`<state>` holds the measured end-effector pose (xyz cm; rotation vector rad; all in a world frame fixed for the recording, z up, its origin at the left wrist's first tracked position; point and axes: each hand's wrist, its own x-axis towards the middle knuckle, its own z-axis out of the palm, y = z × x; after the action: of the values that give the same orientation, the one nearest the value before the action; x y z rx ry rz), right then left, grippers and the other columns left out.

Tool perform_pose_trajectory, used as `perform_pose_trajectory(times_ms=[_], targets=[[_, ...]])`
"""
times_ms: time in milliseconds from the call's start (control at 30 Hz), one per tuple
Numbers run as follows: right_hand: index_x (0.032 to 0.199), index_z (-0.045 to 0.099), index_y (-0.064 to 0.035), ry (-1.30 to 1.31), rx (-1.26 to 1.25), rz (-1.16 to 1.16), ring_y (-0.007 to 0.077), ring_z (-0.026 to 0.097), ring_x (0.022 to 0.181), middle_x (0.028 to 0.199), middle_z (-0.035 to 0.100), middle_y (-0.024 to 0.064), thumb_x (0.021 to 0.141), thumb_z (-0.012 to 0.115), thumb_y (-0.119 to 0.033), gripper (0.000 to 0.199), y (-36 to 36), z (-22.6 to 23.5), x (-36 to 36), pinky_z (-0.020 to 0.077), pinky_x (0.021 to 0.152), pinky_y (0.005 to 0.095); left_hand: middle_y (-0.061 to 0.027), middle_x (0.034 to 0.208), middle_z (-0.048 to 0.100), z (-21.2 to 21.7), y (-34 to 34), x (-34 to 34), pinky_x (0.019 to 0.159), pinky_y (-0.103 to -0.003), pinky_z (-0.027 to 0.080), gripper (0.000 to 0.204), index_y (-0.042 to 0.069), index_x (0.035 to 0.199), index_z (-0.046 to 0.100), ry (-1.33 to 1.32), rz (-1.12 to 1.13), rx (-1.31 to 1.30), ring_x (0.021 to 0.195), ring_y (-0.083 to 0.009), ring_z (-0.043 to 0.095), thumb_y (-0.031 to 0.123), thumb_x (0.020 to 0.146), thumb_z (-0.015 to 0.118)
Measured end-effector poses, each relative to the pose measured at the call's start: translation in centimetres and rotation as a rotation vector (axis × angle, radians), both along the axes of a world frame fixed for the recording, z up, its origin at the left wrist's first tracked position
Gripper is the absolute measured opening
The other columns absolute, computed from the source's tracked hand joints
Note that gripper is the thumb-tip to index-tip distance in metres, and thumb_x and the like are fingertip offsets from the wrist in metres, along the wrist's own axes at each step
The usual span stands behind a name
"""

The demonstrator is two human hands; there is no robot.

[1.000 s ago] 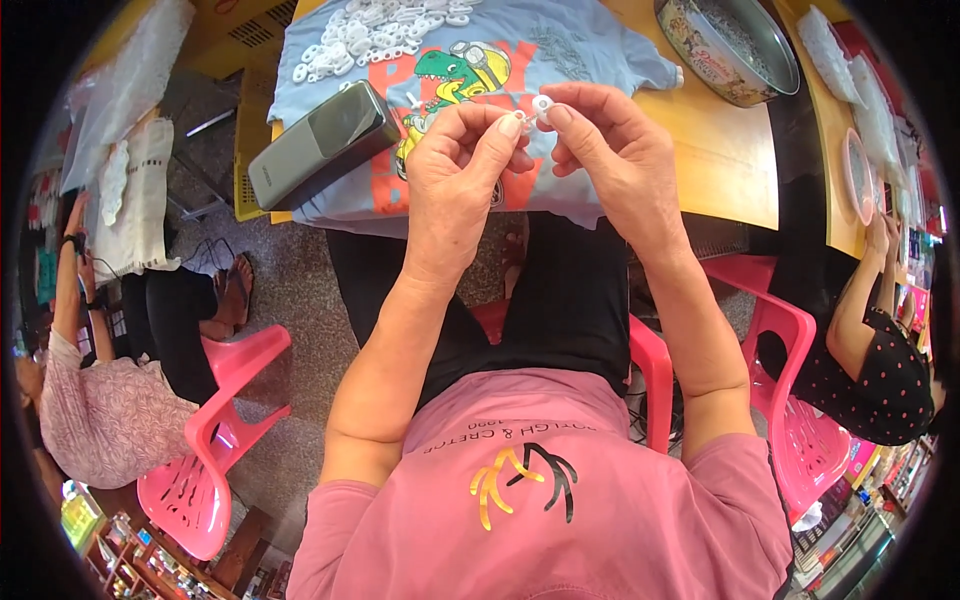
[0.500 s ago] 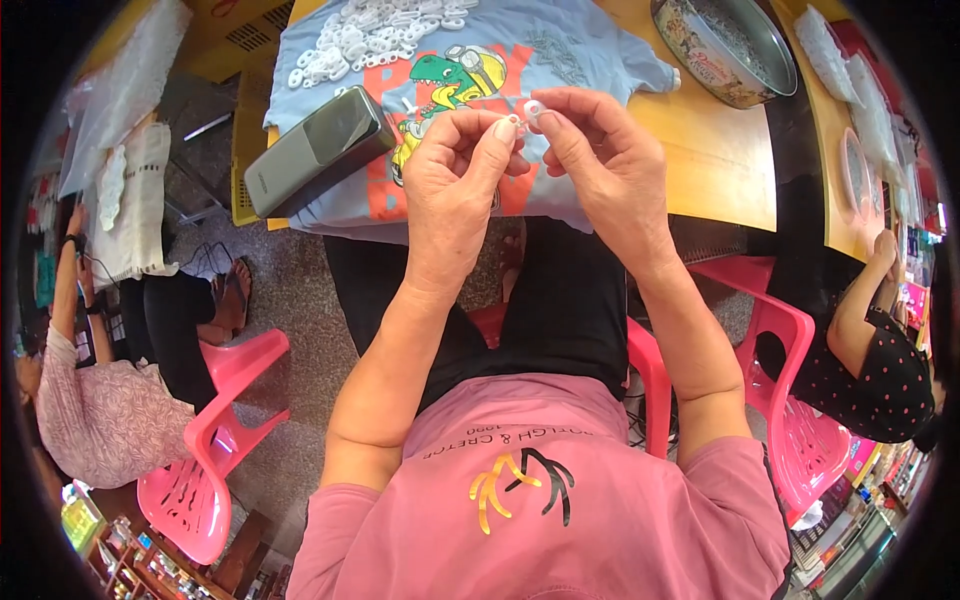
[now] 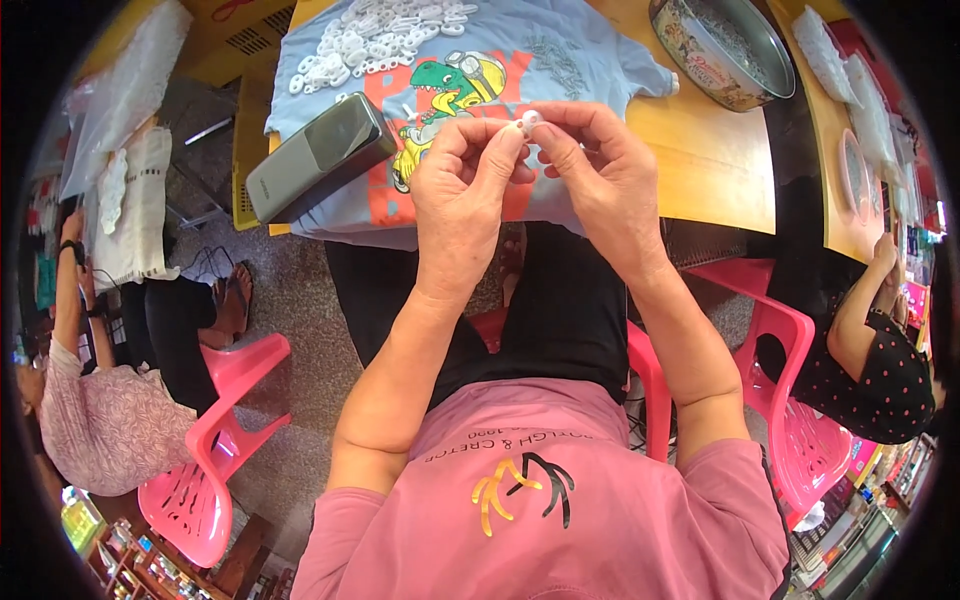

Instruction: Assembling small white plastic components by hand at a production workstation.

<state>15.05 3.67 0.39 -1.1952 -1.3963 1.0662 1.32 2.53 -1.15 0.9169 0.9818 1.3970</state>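
Observation:
My left hand and my right hand meet above the front of a blue printed T-shirt spread on the table. Both are closed in a pinch, thumb against fingers. Between the fingertips sits a small white plastic piece with a round hole; the fingers partly cover it, and whether it is one part or two joined I cannot tell. Farther back on the shirt lies a heap of similar white pieces. To its right is a loose scatter of small grey metal bits.
A dark grey box-shaped device rests at the shirt's left edge. An oval tin of small metal bits stands at the back right of the yellow table. People sit at both sides on pink plastic chairs.
My hands have drawn together. The white pieces, held slightly apart at the fingertips before, now touch or overlap.

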Motion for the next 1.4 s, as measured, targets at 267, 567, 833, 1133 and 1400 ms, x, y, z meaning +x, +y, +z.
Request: perform_pose_trajectory(times_ms=[267,567,833,1133,1400], targets=[[0.110,0.065,-0.0008,0.104,-0.126,0.056,0.0075,0.059,0.080,0.097,0.068,0.0038,0.093,0.066,-0.017,0.023,0.2,1.0,0.9,0.0488,0.068,0.0221,-0.0039,0.089,0.067,0.7,-0.2,0.2,0.069,-0.022,0.052,0.014,0.000,0.100,0.063,-0.042,-0.018,-0.013,0.075,-0.0089,0.064,0.013,0.094,0.064],[0.110,0.064,0.0012,0.251,-0.148,0.099,0.0078,0.058,0.075,0.094,0.067,0.0043,0.094,0.064,-0.015,0.023,-0.2,2.1,0.8,0.0497,0.066,0.0234,-0.0057,0.096,0.066,-0.1,0.1,0.0,0.072,-0.023,0.051,0.017,0.000,0.104,0.063,-0.269,-0.107,0.034,0.081,-0.0104,0.063,0.012,0.092,0.066],[0.110,0.063,0.0013,0.443,-0.209,0.239,0.0095,0.059,0.075,0.092,0.064,0.0049,0.095,0.063,-0.015,0.022,-0.3,2.7,0.9,0.0521,0.067,0.0256,-0.0103,0.132,0.054,-0.1,0.7,0.4,0.075,-0.021,0.049,0.042,0.000,0.127,0.055,-0.357,-0.182,0.186,0.091,-0.0095,0.057,0.023,0.095,0.064],[0.109,0.063,-0.0009,0.634,-0.316,0.356,0.0146,0.062,0.081,0.096,0.064,0.0061,0.094,0.063,-0.013,0.019,-0.3,2.8,1.1,0.0547,0.071,0.0303,-0.0129,0.140,0.051,0.1,0.5,-0.4,0.075,-0.020,0.048,0.056,-0.001,0.139,0.047,-0.368,-0.401,0.247,0.093,-0.0082,0.056,0.034,0.097,0.059],[0.107,0.062,-0.0020,0.671,-0.286,0.246,0.0147,0.062,0.087,0.099,0.063,0.0065,0.096,0.061,-0.013,0.016,-1.2,2.5,-0.2,0.0550,0.077,0.0318,-0.0123,0.131,0.057,0.0,0.3,-0.4,0.083,-0.022,0.051,0.052,0.000,0.134,0.052,-0.328,-0.337,0.224,0.105,-0.0128,0.059,0.034,0.096,0.060]])
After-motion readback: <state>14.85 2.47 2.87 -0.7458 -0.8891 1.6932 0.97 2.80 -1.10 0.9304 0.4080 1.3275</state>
